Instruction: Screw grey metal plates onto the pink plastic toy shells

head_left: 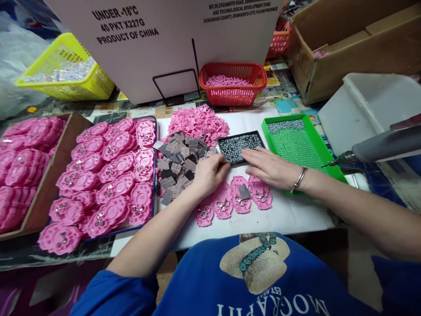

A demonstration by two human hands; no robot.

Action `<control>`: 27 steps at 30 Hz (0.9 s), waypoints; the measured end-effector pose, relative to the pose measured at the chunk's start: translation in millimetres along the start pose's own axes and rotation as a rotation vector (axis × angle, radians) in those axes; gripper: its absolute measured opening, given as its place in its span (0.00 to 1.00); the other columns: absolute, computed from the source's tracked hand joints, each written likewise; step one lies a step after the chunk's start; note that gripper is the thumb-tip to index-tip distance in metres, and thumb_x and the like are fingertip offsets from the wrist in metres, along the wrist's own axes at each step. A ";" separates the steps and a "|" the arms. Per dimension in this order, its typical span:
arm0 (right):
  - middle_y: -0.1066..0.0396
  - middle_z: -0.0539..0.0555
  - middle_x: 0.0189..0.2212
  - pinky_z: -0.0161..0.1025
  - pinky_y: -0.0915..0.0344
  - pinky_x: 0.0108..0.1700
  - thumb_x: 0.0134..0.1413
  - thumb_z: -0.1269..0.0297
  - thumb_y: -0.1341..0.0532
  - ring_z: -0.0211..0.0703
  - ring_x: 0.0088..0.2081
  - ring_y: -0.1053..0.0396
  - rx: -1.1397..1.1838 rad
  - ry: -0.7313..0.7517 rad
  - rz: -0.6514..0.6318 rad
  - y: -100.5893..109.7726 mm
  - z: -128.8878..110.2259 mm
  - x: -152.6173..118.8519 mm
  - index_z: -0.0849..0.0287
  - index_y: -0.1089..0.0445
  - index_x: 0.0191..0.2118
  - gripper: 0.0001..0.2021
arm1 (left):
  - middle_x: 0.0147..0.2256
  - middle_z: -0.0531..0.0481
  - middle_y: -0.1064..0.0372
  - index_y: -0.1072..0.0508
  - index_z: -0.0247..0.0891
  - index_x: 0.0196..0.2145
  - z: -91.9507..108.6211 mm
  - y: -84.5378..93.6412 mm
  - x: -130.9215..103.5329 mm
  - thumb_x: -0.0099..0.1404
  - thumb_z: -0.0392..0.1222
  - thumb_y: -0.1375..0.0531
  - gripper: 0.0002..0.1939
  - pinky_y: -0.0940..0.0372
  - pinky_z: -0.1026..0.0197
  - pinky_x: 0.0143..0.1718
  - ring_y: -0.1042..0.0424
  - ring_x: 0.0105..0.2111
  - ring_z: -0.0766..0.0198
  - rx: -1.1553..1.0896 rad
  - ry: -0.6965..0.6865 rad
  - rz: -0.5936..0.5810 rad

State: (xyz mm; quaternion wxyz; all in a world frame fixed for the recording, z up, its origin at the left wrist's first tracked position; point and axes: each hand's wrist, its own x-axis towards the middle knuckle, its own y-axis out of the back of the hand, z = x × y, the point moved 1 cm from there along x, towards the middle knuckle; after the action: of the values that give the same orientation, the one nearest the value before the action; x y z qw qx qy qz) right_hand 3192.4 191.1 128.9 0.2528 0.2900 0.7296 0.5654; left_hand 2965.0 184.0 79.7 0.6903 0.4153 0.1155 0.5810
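My left hand [210, 173] is closed, thumb and fingers pressed together at the near left corner of a small black tray [226, 139]. Whatever it may hold is hidden. With fingers stretched out, my right hand [268, 166] reaches over the tray's near right edge, touching or just above the small shiny metal parts [240, 147] inside. Below both hands, several pink oval plastic pieces [262, 193] lie in a row, and a grey square plate [244, 192] rests on one. Left of my left hand spreads a heap of grey plates [177, 164].
Pink pieces fill a blue-rimmed tray [155, 175] and a cardboard box [49, 175] at left. Small pink parts [197, 123] are heaped behind. A red basket [230, 98], a green tray [329, 169] of small metal parts and an electric screwdriver [371, 147] stand around.
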 end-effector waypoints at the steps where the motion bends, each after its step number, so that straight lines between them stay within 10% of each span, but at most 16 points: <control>1: 0.38 0.64 0.64 0.58 0.44 0.67 0.70 0.50 0.55 0.53 0.65 0.41 0.022 -0.006 0.040 2.8 1.6 3.9 0.64 0.40 0.65 0.28 | 0.28 0.52 0.30 0.32 0.38 0.30 0.0 0.1 -0.1 0.66 0.37 0.39 0.07 0.44 0.62 0.33 0.34 0.28 0.65 -0.002 0.001 -0.002; 9: 0.26 0.54 0.39 0.40 0.35 0.46 0.64 0.68 0.45 0.42 0.41 0.30 0.024 -0.043 0.025 10.6 15.5 41.9 0.57 0.23 0.41 0.12 | 0.28 0.53 0.30 0.32 0.38 0.30 -0.3 -0.2 -0.2 0.66 0.37 0.39 0.06 0.44 0.63 0.32 0.34 0.28 0.65 -0.001 0.006 -0.006; 27: 0.27 0.53 0.36 0.39 0.40 0.45 0.60 0.70 0.39 0.41 0.40 0.33 -0.012 -0.110 0.055 14.0 23.7 53.8 0.59 0.26 0.36 0.04 | 0.29 0.52 0.29 0.33 0.39 0.30 -0.6 1.2 0.0 0.67 0.38 0.41 0.06 0.42 0.62 0.32 0.33 0.28 0.64 -0.004 0.026 -0.029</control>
State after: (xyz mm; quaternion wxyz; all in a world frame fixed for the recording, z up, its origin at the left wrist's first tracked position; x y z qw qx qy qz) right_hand 3173.0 248.0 134.8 0.2785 0.3391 0.7029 0.5597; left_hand 2963.8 184.2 80.1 0.6981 0.4046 0.1294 0.5764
